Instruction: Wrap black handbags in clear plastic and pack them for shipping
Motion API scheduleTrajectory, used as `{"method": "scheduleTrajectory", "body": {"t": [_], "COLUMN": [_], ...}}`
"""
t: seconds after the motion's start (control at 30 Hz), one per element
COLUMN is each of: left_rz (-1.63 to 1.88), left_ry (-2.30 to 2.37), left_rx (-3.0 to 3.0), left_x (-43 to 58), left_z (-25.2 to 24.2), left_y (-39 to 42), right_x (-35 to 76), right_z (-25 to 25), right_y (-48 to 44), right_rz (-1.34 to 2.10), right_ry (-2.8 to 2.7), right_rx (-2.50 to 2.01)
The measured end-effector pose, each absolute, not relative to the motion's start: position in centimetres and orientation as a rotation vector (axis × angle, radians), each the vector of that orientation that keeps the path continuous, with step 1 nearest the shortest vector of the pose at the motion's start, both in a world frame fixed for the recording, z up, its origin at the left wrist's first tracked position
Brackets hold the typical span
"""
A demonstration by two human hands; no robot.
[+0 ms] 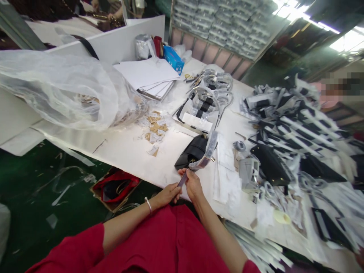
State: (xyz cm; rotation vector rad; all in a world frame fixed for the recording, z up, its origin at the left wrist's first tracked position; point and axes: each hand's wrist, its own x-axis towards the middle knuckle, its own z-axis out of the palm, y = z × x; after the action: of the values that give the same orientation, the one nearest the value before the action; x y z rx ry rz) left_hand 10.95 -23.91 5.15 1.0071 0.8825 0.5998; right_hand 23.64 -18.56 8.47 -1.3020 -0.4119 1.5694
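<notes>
My left hand (170, 194) and my right hand (193, 184) meet at the near edge of the white table (127, 151). Both pinch the lower end of a narrow strap in clear plastic wrap (205, 155), which rises up and to the right. Just beyond the hands lies a black leather piece (191, 152) with a small gold fitting. A silver bangle (148, 205) sits on my left wrist. Both sleeves are red.
A big clear plastic bag (62, 89) fills the table's left. Small gold tags (155, 127) lie mid-table, white sheets (149, 76) and a blue box (173, 58) behind. Wrapped black straps (295, 125) pile up at right. A carton with red items (115, 187) stands on the green floor.
</notes>
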Motion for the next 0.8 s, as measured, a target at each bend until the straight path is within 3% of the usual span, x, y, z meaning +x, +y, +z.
{"method": "scheduleTrajectory", "body": {"t": [0.23, 0.37, 0.57, 0.8], "left_rz": [0.305, 0.541, 0.783, 0.918], "left_ry": [1.234, 1.5, 1.462, 1.37], "left_rx": [1.374, 1.333, 1.451, 2.121], "left_x": [4.7, 5.1, 9.6, 11.4], "left_z": [2.3, 4.5, 8.5, 9.8], "left_y": [-27.3, -24.5, -18.0, -19.5], "right_x": [23.8, 24.0, 27.5, 38.6], "right_z": [8.8, 8.1, 6.6, 10.0], "right_y": [-17.6, -17.6, -18.6, -12.8], "right_rz": [1.622, 1.604, 1.545, 0.791], "right_ry": [-0.437, -0.672, -1.377, -1.347], "right_rx": [-1.3, -1.408, -1.626, -2.11]}}
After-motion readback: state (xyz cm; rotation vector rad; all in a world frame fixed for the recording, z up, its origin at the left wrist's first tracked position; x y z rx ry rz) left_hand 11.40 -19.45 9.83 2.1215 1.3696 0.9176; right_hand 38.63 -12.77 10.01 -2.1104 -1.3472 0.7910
